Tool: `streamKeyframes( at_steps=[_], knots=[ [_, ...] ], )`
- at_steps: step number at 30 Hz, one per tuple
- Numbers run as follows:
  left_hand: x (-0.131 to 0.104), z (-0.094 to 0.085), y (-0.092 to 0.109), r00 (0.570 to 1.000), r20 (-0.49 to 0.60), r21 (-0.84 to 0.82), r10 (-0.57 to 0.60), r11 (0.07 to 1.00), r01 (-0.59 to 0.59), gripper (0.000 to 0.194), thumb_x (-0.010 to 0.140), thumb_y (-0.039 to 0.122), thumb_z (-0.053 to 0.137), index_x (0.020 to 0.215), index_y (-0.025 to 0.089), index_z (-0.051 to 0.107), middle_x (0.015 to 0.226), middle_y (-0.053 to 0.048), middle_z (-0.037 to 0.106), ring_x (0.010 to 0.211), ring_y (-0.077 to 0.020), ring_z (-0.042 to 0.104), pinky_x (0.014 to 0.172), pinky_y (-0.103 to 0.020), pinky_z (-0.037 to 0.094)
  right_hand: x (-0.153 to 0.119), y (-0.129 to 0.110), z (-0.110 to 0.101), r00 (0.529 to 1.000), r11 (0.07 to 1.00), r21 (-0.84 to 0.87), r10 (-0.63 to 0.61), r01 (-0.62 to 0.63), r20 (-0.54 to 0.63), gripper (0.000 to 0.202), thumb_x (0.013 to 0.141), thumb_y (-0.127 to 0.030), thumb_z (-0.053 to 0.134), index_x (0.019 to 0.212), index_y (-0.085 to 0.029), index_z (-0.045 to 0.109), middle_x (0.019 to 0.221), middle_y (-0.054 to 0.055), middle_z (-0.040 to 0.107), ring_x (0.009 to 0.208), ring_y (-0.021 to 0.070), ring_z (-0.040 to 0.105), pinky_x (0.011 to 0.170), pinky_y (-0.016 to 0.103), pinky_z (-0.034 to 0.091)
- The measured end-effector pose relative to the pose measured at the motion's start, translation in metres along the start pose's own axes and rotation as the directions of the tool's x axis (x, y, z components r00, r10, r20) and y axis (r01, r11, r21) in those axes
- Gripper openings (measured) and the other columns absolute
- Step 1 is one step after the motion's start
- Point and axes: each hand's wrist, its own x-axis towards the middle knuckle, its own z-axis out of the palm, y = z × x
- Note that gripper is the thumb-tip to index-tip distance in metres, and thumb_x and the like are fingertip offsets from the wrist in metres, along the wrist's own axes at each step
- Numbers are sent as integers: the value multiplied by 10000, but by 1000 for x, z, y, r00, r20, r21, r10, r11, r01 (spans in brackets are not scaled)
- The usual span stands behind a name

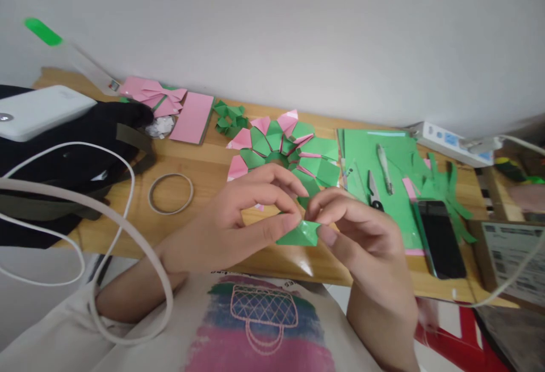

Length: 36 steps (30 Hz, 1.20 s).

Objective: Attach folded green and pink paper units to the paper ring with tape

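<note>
A small folded piece of green paper (300, 233) is held up between my two hands above the table's near edge. My left hand (259, 204) pinches its left and upper part between thumb and fingers. At its right corner, my right hand (355, 224) grips it with thumb and forefinger. The fingers hide part of the folds. Just beyond my hands lies a ring of folded green and pink paper pieces (272, 139), its near side partly covered by my left hand.
Left of my hands lie a tape roll (171, 194), pink paper (193, 118), and a black bag (72, 162) bearing a white power bank (45, 112). To the right are green sheets (357, 145), a craft knife (385, 170), scissors (374, 190), a phone (441, 239) and a power strip (453, 143). A white cable (155, 253) loops over my left forearm.
</note>
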Motion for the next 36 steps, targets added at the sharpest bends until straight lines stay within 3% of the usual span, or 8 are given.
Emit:
streamKeyframes(
  at_steps=[6, 27, 36],
  knots=[
    [-2, 6, -8, 999, -41, 46, 30, 999, -28, 121, 891, 191, 576, 804, 224, 653, 1014, -38, 633, 936, -167, 594, 844, -337, 512, -2, 1, 0, 1000, 998, -58, -18, 18, -1, 173, 857, -86, 607, 820, -250, 647, 877, -9, 618, 910, 152, 569, 831, 321, 452],
    [-3, 6, -8, 1000, 3, 21, -8, 1000, 8, 92, 881, 193, 604, 818, 226, 663, 1033, -30, 616, 935, -162, 596, 851, -321, 499, -4, 0, 1, 999, 997, -79, -13, 10, -35, 224, 808, -35, 592, 818, -252, 647, 867, 6, 621, 854, 171, 581, 780, 347, 475],
    [-2, 7, -9, 1000, 17, 166, 8, 986, -11, 77, 866, 163, 588, 811, 203, 624, 1054, -34, 615, 977, -157, 592, 869, -298, 487, -4, 2, 2, 999, 996, -89, -32, 30, -24, 261, 780, -1, 582, 825, -249, 646, 873, -9, 613, 862, 154, 575, 792, 324, 458]
  ],
)
